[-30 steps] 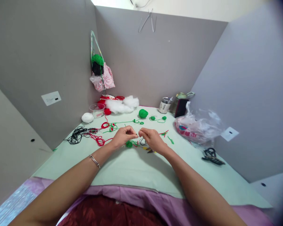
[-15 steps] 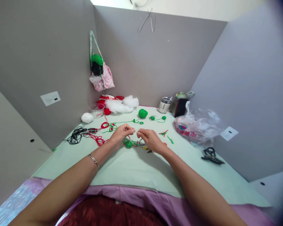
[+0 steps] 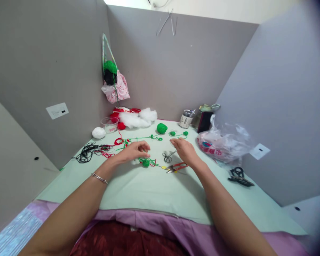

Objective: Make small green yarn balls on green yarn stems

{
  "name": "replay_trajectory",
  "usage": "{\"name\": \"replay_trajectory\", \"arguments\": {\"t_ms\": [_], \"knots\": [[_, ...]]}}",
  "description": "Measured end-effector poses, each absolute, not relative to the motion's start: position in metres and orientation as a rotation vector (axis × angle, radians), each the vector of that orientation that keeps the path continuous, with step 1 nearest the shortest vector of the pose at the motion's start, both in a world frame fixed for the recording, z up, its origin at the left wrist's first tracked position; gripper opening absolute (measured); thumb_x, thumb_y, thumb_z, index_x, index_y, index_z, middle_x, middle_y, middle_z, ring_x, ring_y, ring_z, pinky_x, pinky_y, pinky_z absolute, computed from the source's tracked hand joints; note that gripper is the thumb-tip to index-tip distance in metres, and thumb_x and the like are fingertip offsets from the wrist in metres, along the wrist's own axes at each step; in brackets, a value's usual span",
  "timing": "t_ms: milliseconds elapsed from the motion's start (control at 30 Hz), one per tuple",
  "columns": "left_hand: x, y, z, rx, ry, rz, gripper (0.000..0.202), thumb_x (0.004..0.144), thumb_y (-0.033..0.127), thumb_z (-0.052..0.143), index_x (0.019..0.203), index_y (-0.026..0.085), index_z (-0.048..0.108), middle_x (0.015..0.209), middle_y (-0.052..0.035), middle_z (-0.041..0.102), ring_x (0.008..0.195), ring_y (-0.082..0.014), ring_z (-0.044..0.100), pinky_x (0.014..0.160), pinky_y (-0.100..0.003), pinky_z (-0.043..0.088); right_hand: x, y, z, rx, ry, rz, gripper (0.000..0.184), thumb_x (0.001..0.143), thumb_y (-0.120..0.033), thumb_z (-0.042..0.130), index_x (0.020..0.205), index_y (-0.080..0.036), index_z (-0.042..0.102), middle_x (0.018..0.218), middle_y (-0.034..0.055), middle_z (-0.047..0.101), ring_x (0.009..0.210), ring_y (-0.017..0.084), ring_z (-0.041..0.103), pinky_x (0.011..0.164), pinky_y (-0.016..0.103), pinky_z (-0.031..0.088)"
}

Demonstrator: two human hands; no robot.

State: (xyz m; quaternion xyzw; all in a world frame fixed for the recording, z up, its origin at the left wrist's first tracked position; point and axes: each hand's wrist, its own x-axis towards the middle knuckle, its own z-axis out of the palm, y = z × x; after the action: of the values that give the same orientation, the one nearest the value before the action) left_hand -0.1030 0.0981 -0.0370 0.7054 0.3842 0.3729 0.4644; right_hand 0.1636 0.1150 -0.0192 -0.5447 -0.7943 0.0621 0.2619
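Above the table, my left hand [image 3: 135, 150] is open, its fingers curved and apart with nothing visible between them. Under it lie a small green ball [image 3: 145, 163] and some red and green yarn ends. My right hand [image 3: 186, 151] is further right, its fingers pressed together; whatever they may hold is too small to make out. Close to that hand, a loop of thin dark thread [image 3: 167, 157] rests on the cloth. Orange-handled thread snips [image 3: 178, 166] lie just below the right hand, beside a small yellow-handled tool [image 3: 164, 167].
Black yarn [image 3: 88, 153] lies tangled at left, near a white yarn ball [image 3: 98, 133] and a clear tub [image 3: 110, 126]. White stuffing [image 3: 136, 119] and a green yarn ball [image 3: 161, 128] sit further back. A plastic bag [image 3: 224, 144] and black claw clip [image 3: 240, 177] are on the right.
My hands were together, pinching something thin. Now they have moved apart, the left one leftward and opened, the right one rightward. The snips and dark thread loop have come into plain view.
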Motion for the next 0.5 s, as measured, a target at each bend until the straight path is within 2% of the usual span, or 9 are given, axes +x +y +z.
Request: {"name": "replay_trajectory", "arguments": {"t_ms": [67,100,167,233,300,367,500], "knots": [[-0.111,0.099,-0.040,1.915,0.907,0.784,0.032,0.058,0.025,0.081,0.089,0.023,0.072,0.089,-0.0052,0.067,0.082,-0.0192,0.057,0.070,-0.027,0.042,0.174,0.119,-0.017,-1.538,-2.080,0.045,0.028,0.094,-0.031,0.044,0.108,-0.024,0.067,0.103,0.0095,0.063,0.078,0.019,0.056,0.067,0.028,0.034],[-0.114,0.099,-0.042,1.978,0.888,0.737,0.032,0.058,0.023,0.081,0.089,0.024,0.073,0.092,-0.0054,0.067,0.084,-0.0200,0.057,0.071,-0.027,0.042,0.177,0.120,-0.015,-1.554,-2.047,0.032,0.030,0.094,-0.032,0.043,0.111,-0.025,0.066,0.100,0.0090,0.064,0.076,0.019,0.056,0.067,0.028,0.034],[-0.116,0.099,-0.043,2.048,0.879,0.677,0.028,0.059,0.021,0.079,0.086,0.025,0.074,0.091,-0.0053,0.066,0.084,-0.0201,0.058,0.070,-0.027,0.042,0.179,0.119,-0.010,-1.546,-2.005,0.107,0.032,0.095,-0.035,0.041,0.108,-0.024,0.067,0.082,0.0058,0.063,0.070,0.018,0.054,0.066,0.028,0.034],[-0.114,0.097,-0.040,2.042,0.892,0.674,0.023,0.061,0.021,0.077,0.084,0.024,0.075,0.088,-0.0053,0.066,0.082,-0.0197,0.058,0.070,-0.027,0.042,0.176,0.116,-0.004,-1.479,-1.977,0.334,0.033,0.094,-0.038,0.040,0.097,-0.020,0.067,0.066,0.0018,0.055,0.062,0.016,0.050,0.062,0.028,0.035],[-0.111,0.093,-0.033,1.946,0.879,0.713,0.021,0.066,0.024,0.075,0.087,0.023,0.073,0.089,-0.0054,0.066,0.082,-0.0194,0.058,0.072,-0.028,0.043,0.170,0.111,0.000,-1.342,-1.933,0.676,0.032,0.092,-0.039,0.041,0.092,-0.017,0.064,0.061,-0.0012,0.049,0.056,0.013,0.044,0.056,0.026,0.033],[-0.108,0.088,-0.023,1.761,0.830,0.770,0.026,0.072,0.030,0.071,0.097,0.022,0.070,0.095,-0.0060,0.067,0.086,-0.0192,0.060,0.075,-0.029,0.045,0.164,0.104,0.004,-1.178,-1.875,1.006,0.029,0.090,-0.039,0.044,0.096,-0.016,0.062,0.061,-0.0034,0.045,0.053,0.010,0.038,0.051,0.024,0.031],[-0.108,0.082,-0.010,1.448,0.755,0.932,0.036,0.077,0.034,0.070,0.110,0.022,0.063,0.109,-0.0081,0.067,0.098,-0.0205,0.064,0.087,-0.032,0.045,0.147,0.090,0.006,-0.968,-1.860,1.270,0.029,0.086,-0.038,0.053,0.101,-0.015,0.060,0.066,-0.0021,0.054,0.052,0.008,0.041,0.050,0.023,0.034]]}}
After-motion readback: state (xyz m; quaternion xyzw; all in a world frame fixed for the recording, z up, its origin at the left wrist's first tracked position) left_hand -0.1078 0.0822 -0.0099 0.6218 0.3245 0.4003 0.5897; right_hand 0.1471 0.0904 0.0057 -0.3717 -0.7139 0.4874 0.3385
